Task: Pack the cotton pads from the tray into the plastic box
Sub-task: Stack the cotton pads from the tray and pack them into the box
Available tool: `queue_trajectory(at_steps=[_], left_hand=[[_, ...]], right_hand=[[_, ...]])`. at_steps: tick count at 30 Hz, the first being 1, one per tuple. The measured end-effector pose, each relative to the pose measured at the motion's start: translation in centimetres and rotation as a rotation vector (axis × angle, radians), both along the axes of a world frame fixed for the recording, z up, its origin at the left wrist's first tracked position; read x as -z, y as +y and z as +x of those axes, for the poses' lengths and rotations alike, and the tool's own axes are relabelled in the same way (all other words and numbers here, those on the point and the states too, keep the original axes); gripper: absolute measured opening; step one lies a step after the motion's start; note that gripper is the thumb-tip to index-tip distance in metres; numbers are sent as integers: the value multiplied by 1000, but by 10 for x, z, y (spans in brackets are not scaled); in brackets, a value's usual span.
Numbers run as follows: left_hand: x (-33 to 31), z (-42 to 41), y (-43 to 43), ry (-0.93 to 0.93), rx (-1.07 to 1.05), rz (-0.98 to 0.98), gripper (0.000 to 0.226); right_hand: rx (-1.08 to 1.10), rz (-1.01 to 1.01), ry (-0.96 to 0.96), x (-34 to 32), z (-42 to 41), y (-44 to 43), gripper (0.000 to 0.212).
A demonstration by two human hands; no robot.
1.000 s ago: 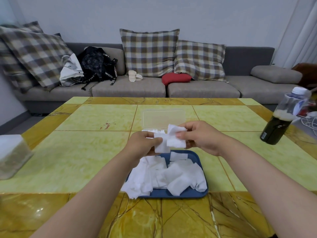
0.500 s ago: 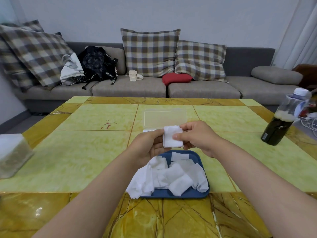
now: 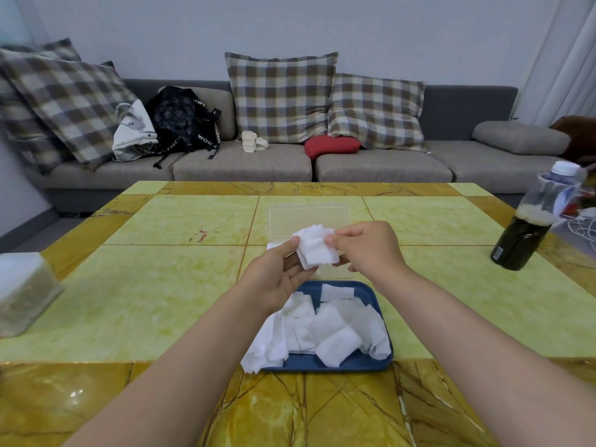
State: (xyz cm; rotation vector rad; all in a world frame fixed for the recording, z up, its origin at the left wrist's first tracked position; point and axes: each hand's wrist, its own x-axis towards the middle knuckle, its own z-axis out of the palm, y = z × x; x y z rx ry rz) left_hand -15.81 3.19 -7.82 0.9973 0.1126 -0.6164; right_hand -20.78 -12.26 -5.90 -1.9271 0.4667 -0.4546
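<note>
— Fingers (image 3: 335, 242), what are they doing?
— Right hand (image 3: 371, 250) pinches the pad stack (image 3: 317, 251) by its right edge; left hand (image 3: 274, 279) pinches the left, thumb on top.
— Where?
— Above the box (image 3: 309, 219), just beyond the tray (image 3: 354, 364), where more pads (image 3: 332, 327) lie heaped.

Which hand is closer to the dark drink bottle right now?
Right. The right hand sits between the dark drink bottle and the left hand, which is farther away across the held cotton pads.
</note>
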Motion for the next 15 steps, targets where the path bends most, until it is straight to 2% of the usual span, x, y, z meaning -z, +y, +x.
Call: queue_trajectory(at_steps=[3,8,15], left_hand=[[4,3,2,-21,-52,53,19],[7,7,6,-217,31,259,26],[-1,-6,2,-294,169,227,26]], right_hand=[[-6,11,-63,-11,-2,-8,7],[-262,-78,-2,-22,-13,-16,7],[-256,-235,54,-14,-10,-17,9]])
